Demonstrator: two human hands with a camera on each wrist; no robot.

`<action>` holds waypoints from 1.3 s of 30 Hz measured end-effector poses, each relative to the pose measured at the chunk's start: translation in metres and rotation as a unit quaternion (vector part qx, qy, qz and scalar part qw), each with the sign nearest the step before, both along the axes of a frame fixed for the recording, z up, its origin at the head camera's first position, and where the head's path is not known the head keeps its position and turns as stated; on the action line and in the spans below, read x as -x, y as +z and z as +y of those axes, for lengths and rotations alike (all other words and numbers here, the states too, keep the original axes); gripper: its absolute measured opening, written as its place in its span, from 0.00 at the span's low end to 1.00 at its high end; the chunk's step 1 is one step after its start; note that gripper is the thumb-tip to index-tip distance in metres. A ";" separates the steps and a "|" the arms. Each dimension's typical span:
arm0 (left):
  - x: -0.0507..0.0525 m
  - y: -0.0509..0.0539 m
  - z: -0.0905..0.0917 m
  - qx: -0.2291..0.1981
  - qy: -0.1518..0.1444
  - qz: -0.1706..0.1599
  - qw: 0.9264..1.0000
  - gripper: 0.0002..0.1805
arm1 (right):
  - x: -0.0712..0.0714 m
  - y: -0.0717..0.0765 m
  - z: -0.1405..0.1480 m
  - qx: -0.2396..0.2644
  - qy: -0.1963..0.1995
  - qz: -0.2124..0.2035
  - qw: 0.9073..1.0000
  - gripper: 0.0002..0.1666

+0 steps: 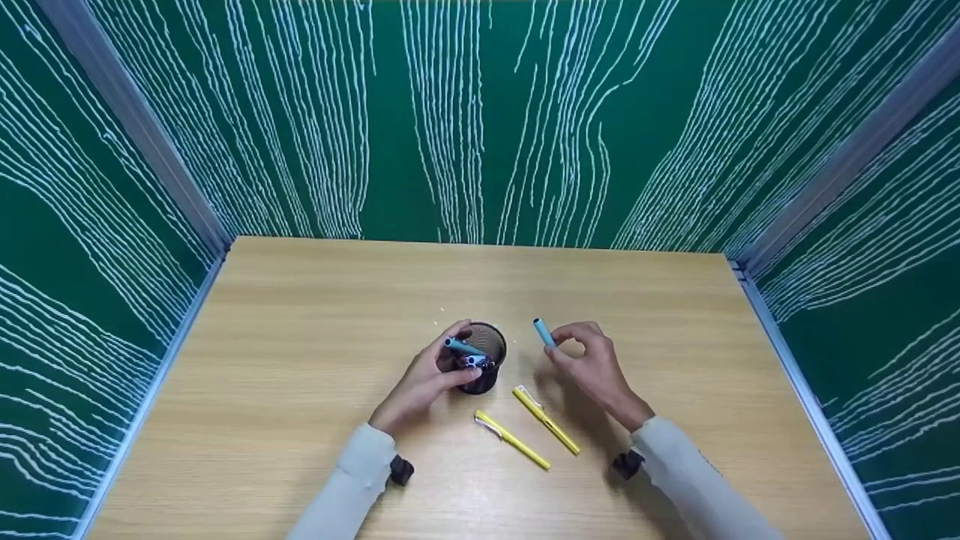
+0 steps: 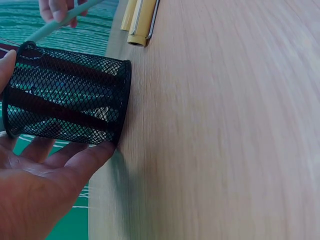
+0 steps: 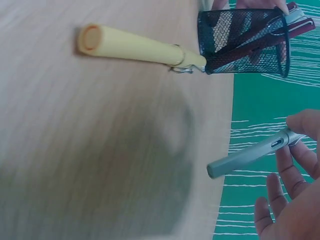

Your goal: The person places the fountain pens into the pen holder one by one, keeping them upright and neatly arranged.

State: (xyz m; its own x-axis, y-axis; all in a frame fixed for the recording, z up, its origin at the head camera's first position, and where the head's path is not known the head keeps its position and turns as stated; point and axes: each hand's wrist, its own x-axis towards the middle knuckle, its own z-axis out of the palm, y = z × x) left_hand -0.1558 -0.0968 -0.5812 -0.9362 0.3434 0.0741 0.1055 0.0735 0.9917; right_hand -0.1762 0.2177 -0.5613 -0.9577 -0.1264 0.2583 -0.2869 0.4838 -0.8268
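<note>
- A pale wooden table fills the lower part of the head view, enclosed by green walls streaked with wavy white lines.
- Nearest, two light sleeves reach in, a small black device at the left wrist and another at the right.
- Next come two yellow pens, lying on the table, near each other but apart, between the forearms.
- Beyond them, the left hand is wrapped around a black mesh cup, thumb on the near side. I cannot tell whether the base sits fully on the table.
- The right hand pinches a light-blue pen between thumb and fingers, raised to the right of the cup.
- As a judgement, the work looks partway along: several pens are inside the cup, including another blue pen leaning over the rim; one is in the fingers, and the yellow pair is outside. The count inside is unclear.
- Both wrist views show dark red pens through the mesh, which the head view barely reveals.
- The right wrist view alone shows the slot in the held pen's barrel, but only one yellow pen clearly; the left wrist view catches parts of both, and the open end of one.
</note>
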 end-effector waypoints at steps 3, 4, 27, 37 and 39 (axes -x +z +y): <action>0.001 -0.001 0.000 -0.006 -0.003 0.000 1.000 0.47 | 0.001 0.004 -0.002 0.006 0.002 0.008 1.000 0.07; 0.001 -0.001 0.000 -0.007 -0.004 0.000 1.000 0.47 | 0.002 0.006 -0.002 0.007 0.003 0.009 1.000 0.07; 0.002 0.000 -0.001 0.013 0.007 0.001 1.000 0.48 | -0.001 0.040 -0.026 0.055 0.004 0.015 0.998 0.07; 0.001 0.000 -0.001 0.002 0.001 0.015 1.000 0.47 | -0.001 0.050 -0.037 0.092 0.025 0.014 0.995 0.08; 0.002 -0.001 0.000 -0.002 -0.001 0.018 1.000 0.47 | -0.001 0.052 -0.039 0.100 0.031 0.014 0.994 0.08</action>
State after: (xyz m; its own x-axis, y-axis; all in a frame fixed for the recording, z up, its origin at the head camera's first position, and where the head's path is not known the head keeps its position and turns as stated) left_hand -0.1574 -0.0970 -0.5817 -0.9323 0.3448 0.1092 0.1415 0.0700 0.9875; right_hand -0.1748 0.1787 -0.5088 -0.9417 -0.1286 0.3109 -0.3355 0.2907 -0.8961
